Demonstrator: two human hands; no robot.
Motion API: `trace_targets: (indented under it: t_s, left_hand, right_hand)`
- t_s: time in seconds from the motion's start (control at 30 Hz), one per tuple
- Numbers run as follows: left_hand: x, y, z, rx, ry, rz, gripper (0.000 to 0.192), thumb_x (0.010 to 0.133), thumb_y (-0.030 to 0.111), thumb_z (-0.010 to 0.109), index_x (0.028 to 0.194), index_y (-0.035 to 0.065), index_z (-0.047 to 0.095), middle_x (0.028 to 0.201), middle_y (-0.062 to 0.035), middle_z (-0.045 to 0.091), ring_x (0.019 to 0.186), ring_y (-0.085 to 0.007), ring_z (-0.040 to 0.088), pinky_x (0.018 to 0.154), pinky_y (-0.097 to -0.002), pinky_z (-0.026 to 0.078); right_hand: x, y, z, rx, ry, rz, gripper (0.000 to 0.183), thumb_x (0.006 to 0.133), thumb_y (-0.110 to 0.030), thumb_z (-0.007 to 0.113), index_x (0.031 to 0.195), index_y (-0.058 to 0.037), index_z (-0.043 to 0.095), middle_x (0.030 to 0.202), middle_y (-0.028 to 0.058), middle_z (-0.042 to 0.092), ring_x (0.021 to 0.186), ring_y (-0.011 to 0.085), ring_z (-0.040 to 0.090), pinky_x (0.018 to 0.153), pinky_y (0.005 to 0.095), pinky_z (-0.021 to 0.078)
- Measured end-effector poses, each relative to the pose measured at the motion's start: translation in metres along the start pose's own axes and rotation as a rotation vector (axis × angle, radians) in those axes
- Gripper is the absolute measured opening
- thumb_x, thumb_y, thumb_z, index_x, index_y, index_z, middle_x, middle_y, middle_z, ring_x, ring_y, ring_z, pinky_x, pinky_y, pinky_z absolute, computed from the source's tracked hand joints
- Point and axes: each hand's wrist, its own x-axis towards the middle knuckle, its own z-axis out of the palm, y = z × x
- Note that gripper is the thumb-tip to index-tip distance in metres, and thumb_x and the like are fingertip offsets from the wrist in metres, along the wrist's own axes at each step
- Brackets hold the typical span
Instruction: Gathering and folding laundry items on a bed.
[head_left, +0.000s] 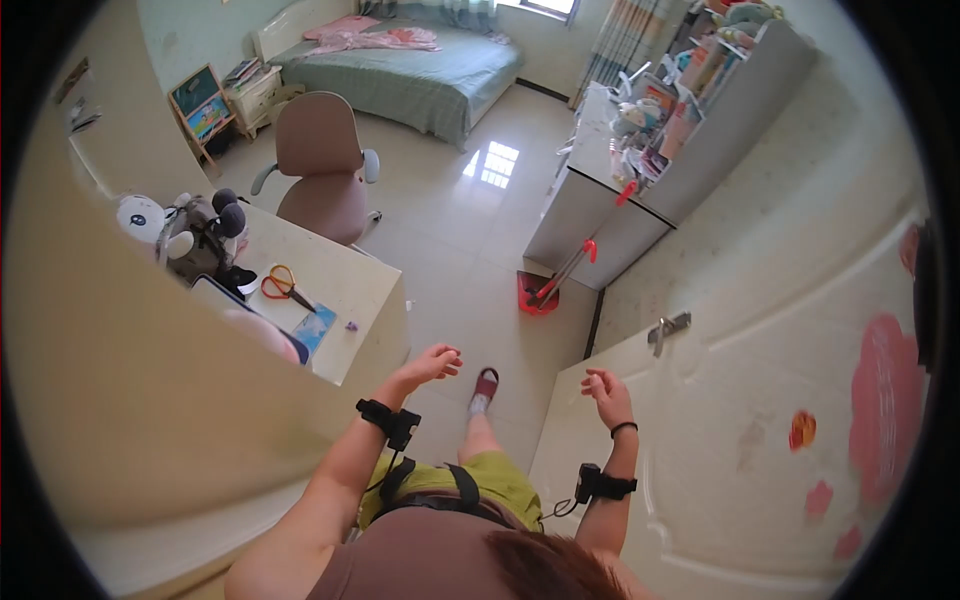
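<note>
My left hand (437, 363) hangs in the air just right of the near end of a white cabinet top (356, 281), holding nothing, fingers loosely bent. Nothing is in my right hand (611, 396) either; its fingers curl a little, and it is nearest to the opened white door (701, 420) with its metal lever handle (663, 330). On the cabinet top lie scissors (288, 286) with red and yellow handles, a blue card (315, 330) and a small purple object (352, 326). One foot in a dark red slipper (487, 382) is forward on the tiled floor.
A swivel chair (322, 165) stands beyond the cabinet, near plush toys (199, 232). A red dustpan (537, 292) with long-handled tools leans by a cluttered desk (600, 142). Farther back are a bed (405, 75), a nightstand (255, 97) and a child's easel board (202, 109).
</note>
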Motion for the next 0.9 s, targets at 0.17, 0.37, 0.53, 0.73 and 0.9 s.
trace_targets:
  t_s: [0.17,0.37,0.53,0.73,0.9]
  left_hand:
    - [0.087,0.021,-0.053,-0.052,0.176,-0.116,0.038,0.096,0.033,0.041,0.122,0.0071,0.048,0.114,-0.0059,0.059,0.1,-0.0163,0.059,0.087,-0.0332,0.044]
    - [0.177,0.085,-0.125,-0.225,0.4,0.039,0.031,0.096,0.028,0.043,0.116,0.0062,0.053,0.106,-0.005,0.062,0.093,-0.0145,0.061,0.079,-0.0292,0.047]
    - [0.198,0.117,-0.197,-0.468,0.717,0.047,0.027,0.095,0.023,0.045,0.113,0.0059,0.055,0.103,-0.0043,0.062,0.09,-0.0134,0.061,0.075,-0.0281,0.048]
    - [0.172,0.021,-0.335,-0.145,1.799,0.103,0.031,0.083,0.018,0.058,0.109,0.0018,0.056,0.098,-0.0128,0.061,0.089,-0.0261,0.059,0.078,-0.0384,0.048]
    - [0.087,0.003,-0.373,0.435,2.328,-0.806,0.059,0.074,0.026,0.067,0.12,-0.003,0.044,0.117,-0.0211,0.051,0.112,-0.0353,0.048,0.095,-0.0454,0.039]
  right_hand:
    - [0.176,-0.011,-0.002,0.11,-0.112,-0.123,0.026,0.094,-0.021,0.048,0.108,-0.0007,0.058,0.087,0.0091,0.067,0.077,0.015,0.065,0.071,0.0272,0.0498]
    - [0.37,-0.064,0.023,-0.029,-0.272,-0.209,0.027,0.095,-0.019,0.047,0.111,0.0,0.056,0.086,0.0082,0.065,0.077,0.0143,0.063,0.072,0.0269,0.0498]
    - [0.499,-0.112,0.065,-0.01,-0.509,-0.177,0.03,0.096,-0.021,0.047,0.114,0.0018,0.055,0.09,0.0091,0.064,0.08,0.0146,0.062,0.074,0.0264,0.0496]
    - [0.638,-0.152,0.124,-0.083,-0.645,-0.192,0.03,0.097,-0.023,0.047,0.114,0.0003,0.055,0.09,0.0091,0.063,0.079,0.0152,0.061,0.072,0.0266,0.0485]
    - [0.735,-0.184,0.154,-0.151,-0.663,-0.217,0.032,0.096,-0.029,0.049,0.114,-0.0032,0.056,0.089,0.0072,0.064,0.078,0.0137,0.062,0.066,0.0233,0.0457]
